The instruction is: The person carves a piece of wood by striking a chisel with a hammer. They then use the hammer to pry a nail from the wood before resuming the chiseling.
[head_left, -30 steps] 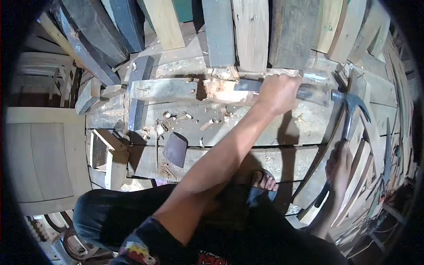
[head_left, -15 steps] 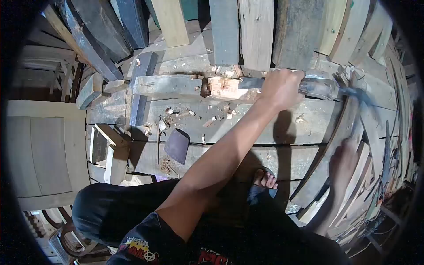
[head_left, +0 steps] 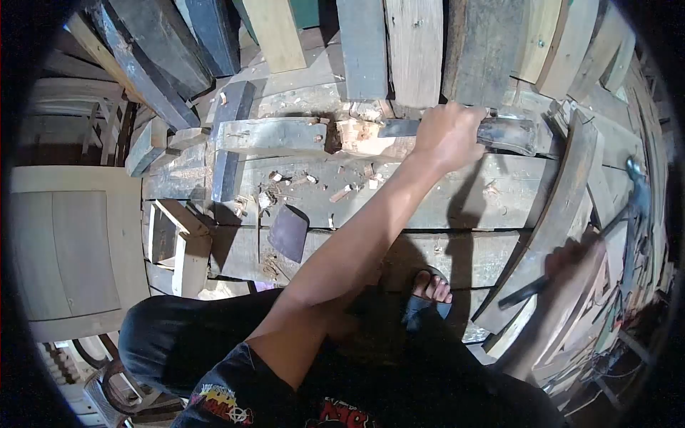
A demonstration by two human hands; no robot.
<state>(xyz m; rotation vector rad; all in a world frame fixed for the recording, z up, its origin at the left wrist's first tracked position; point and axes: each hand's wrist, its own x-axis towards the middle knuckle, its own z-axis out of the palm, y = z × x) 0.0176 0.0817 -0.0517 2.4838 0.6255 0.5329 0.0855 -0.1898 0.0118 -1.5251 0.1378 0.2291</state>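
Observation:
My left hand [head_left: 451,135] is closed round a chisel [head_left: 398,128]. Its flat blade points left and lies low over a pale, freshly cut hollow in a wooden beam [head_left: 275,137]; the thick dark butt of the handle sticks out to the right of my fist. On the right side, my right hand [head_left: 571,260], slightly blurred, grips a hammer [head_left: 635,187] by its dark handle. The hammer's head is up and to the right, apart from the chisel. Wood chips [head_left: 342,192] are scattered just below the beam.
Several upright planks [head_left: 416,53] line the far side. A purplish curved piece [head_left: 288,234] and a small wooden frame [head_left: 189,246] lie to the left. A long curved board [head_left: 546,225] slants beside my right arm. My foot [head_left: 430,289] rests on the planks.
The hammer has swung away from the chisel's butt, outward to the right, with my right hand. My left hand has shifted slightly left, still round the chisel.

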